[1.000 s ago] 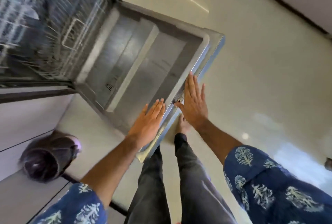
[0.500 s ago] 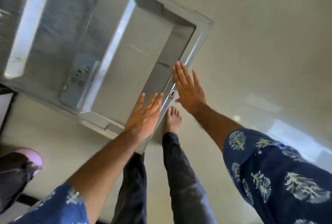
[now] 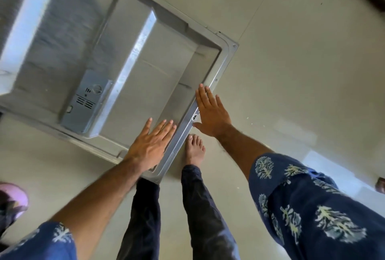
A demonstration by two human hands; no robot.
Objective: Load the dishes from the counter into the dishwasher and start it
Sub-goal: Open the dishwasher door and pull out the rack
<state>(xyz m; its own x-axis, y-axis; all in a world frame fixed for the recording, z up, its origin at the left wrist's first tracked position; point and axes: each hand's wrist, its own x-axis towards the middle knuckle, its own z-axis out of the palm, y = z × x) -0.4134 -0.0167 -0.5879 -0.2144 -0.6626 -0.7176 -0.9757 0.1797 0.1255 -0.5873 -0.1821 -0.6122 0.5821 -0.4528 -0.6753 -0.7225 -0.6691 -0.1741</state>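
Head view: door-closing step, left hand (image 3: 150, 147) and right hand (image 3: 211, 113) both flat, fingers spread, at front edge of lowered dishwasher door (image 3: 216, 76); next likely lift-and-latch, then start.

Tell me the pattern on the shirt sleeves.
Dark blue sleeves with pale leaf-like prints, seen in the head view.

The big grey dishwasher door (image 3: 129, 55) lies open across the upper left of the picture. The left hand (image 3: 150, 146) lies flat over its near edge in the middle. The right hand (image 3: 211, 113) is flat over the same edge, a bit higher. A bare foot (image 3: 194, 149) stands on the pale floor (image 3: 302, 72) below the edge.
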